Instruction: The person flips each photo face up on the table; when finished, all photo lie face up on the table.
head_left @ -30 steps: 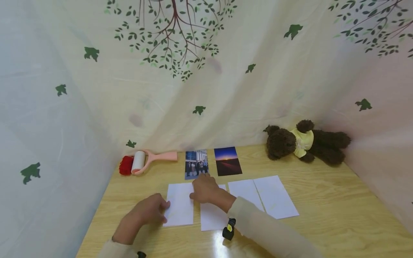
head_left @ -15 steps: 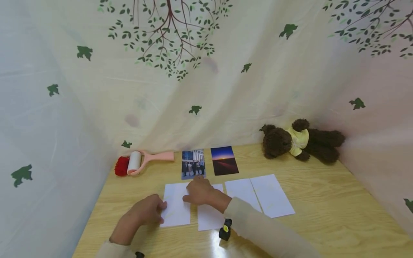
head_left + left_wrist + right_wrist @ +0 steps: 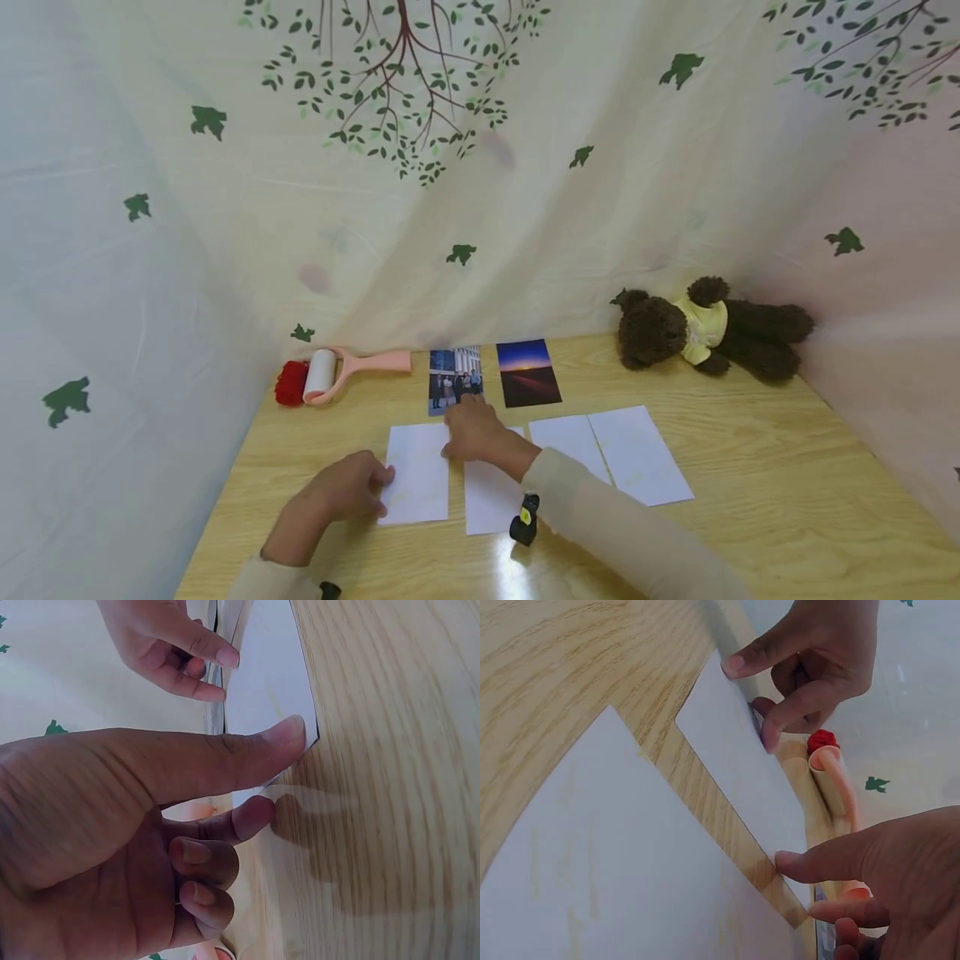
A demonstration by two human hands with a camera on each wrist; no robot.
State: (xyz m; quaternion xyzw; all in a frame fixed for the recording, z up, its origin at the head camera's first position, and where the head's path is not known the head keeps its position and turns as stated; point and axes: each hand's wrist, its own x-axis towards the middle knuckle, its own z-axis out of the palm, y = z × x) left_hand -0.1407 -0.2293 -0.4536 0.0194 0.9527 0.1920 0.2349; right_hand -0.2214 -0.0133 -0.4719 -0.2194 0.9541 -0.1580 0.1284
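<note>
Flat on the wooden table [image 3: 750,483] lies the leftmost white card [image 3: 417,479], blank apart from faint yellowish marks. My left hand [image 3: 341,490] holds its left side with thumb and index finger; in the left wrist view the thumb [image 3: 281,742] lies on a corner. At the card's far right corner, my right hand [image 3: 474,429] has its thumb and index finger at the edges, other fingers curled. Partly under the right forearm is a second white card [image 3: 491,504]. Two more white cards [image 3: 641,458] lie to the right, almost side by side.
Behind the cards lie a photo of people before a building [image 3: 453,375] and a sunset photo [image 3: 528,375]. A pink-handled lint roller [image 3: 367,363] and a red fluffy item [image 3: 291,383] sit back left. A brown teddy bear [image 3: 705,329] lies back right against the cloth backdrop [image 3: 525,275].
The head view sways slightly left and back. Both hands keep to the same leftmost card, which stays in almost the same place beside the others.
</note>
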